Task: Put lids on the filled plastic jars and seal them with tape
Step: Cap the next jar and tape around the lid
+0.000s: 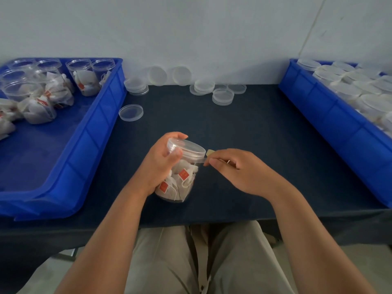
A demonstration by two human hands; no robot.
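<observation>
You are working in soft, even, cool light, and shadows on the dark table (244,128) are barely visible. The wide lens bows the blue bins (99,115) at both side edges, and the clear lids (223,96) at the back look hazy and a little soft
</observation>
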